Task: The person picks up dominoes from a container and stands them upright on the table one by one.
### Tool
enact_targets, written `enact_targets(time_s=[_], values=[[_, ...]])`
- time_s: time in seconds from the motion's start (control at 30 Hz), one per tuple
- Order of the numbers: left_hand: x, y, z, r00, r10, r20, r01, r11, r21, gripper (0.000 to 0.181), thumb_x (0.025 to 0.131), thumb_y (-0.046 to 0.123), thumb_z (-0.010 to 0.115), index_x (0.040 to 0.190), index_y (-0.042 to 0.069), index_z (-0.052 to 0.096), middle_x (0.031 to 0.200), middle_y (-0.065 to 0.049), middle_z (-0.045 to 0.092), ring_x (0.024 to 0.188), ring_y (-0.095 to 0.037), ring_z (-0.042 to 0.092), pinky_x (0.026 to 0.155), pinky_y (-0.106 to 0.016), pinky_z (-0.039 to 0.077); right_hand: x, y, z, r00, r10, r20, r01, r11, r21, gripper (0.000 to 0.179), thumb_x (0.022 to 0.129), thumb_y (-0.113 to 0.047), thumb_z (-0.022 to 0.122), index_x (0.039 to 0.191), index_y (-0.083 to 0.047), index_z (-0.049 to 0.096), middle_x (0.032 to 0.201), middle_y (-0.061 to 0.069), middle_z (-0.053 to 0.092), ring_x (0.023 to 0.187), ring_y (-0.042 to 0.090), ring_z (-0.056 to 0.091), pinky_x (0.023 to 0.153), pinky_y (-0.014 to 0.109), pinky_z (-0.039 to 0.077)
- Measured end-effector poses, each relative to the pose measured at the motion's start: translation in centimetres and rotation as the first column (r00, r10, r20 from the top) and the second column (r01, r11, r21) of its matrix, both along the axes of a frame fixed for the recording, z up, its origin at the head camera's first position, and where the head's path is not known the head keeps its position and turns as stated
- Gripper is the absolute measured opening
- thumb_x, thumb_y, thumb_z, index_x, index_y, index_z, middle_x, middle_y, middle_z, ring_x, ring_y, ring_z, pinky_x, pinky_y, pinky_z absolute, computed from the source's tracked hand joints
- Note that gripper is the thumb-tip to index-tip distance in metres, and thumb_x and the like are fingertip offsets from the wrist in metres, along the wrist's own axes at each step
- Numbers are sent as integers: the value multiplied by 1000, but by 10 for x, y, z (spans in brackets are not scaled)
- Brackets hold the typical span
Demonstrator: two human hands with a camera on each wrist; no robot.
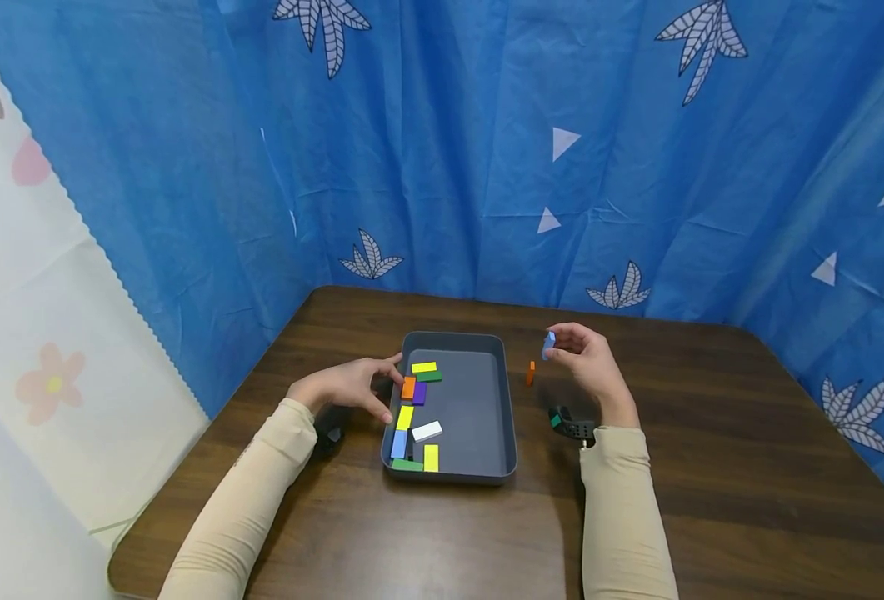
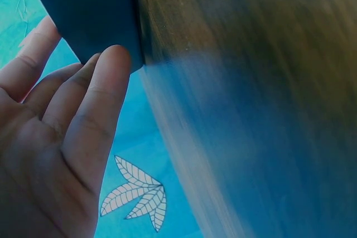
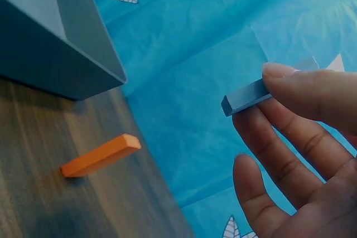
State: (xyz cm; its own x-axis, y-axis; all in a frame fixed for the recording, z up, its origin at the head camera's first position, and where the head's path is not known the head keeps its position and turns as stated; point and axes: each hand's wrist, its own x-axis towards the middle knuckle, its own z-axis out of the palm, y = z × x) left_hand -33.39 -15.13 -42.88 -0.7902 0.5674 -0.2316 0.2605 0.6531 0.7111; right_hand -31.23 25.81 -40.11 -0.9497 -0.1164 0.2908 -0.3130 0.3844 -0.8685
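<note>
Your right hand [image 1: 590,360] pinches a light blue block [image 3: 245,97] between thumb and fingers, clear of the table [image 1: 711,467], one end jutting free. Lower and just to its left, an orange block [image 3: 103,155] stands upright, outside the grey tray [image 1: 479,400]. Your left hand [image 1: 347,386] is spread loosely at the tray's left wall, gripping no block. You seem to be positioning the blue block; the next move likely calls for a steady pinch and care around the orange one.
</note>
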Motion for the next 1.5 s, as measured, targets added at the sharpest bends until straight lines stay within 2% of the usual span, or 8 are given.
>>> enact_targets(time_s=[0.17,0.23,0.4,0.57,0.8,1.03,1.27,1.5], values=[[1,0,-1,1000,-6,-7,6,1000,1,67,71,36,91,130,19,64,169,-6,16,153,-40,20,118,-65,27,-2,1,-8,999,-30,30,30,999,-11,37,94,-2,67,129,4,59,116,25,64,89,5,61,82,22,57],[1,0,-1,1000,-6,-7,6,1000,3,66,71,35,91,129,19,65,169,-6,16,153,-40,20,117,-65,27,-4,2,-12,998,-40,48,41,999,-18,38,94,-2,68,130,4,58,114,22,65,88,5,61,84,25,57],[0,0,-1,1000,-1,-5,1,1000,-3,66,70,36,91,129,19,65,169,-5,17,153,-39,20,118,-65,26,-9,5,-24,991,-63,122,63,998,-1,38,95,-5,67,131,4,57,107,8,65,89,6,60,83,23,55],[-1,1,0,1000,7,-4,-7,1000,-12,67,70,37,91,129,20,64,169,-4,17,153,-39,19,118,-66,25,-13,7,-35,988,-54,145,55,998,1,38,95,-4,66,129,8,56,106,8,65,89,7,60,80,16,53],[-1,1,-3,1000,7,-14,-8,1000,-29,66,71,37,90,130,20,64,169,-3,17,153,-38,21,118,-65,26,-16,6,-49,982,-32,185,46,997,-69,40,93,-1,67,129,10,54,100,-2,65,88,5,60,80,13,53],[2,2,-1,1000,13,-11,-13,999,-31,66,71,37,90,130,20,64,169,-3,17,153,-39,20,118,-66,26,-17,6,-53,978,-38,207,52,997,-64,38,93,0,67,128,9,56,104,4,65,89,8,61,81,13,53],[1,2,-1,1000,5,-21,-6,999,-32,67,71,38,90,130,19,64,169,-3,18,153,-38,23,118,-64,27,-18,2,-57,966,-58,253,70,997,-42,36,93,-1,67,127,7,57,99,-1,64,87,10,59,79,20,53],[0,1,-1,1000,14,-6,-14,1000,-22,67,70,37,90,130,20,64,169,-2,17,153,-37,20,118,-65,26,-20,0,-58,964,-75,256,83,996,-19,31,93,0,67,122,6,59,102,5,65,88,13,57,77,20,52]])
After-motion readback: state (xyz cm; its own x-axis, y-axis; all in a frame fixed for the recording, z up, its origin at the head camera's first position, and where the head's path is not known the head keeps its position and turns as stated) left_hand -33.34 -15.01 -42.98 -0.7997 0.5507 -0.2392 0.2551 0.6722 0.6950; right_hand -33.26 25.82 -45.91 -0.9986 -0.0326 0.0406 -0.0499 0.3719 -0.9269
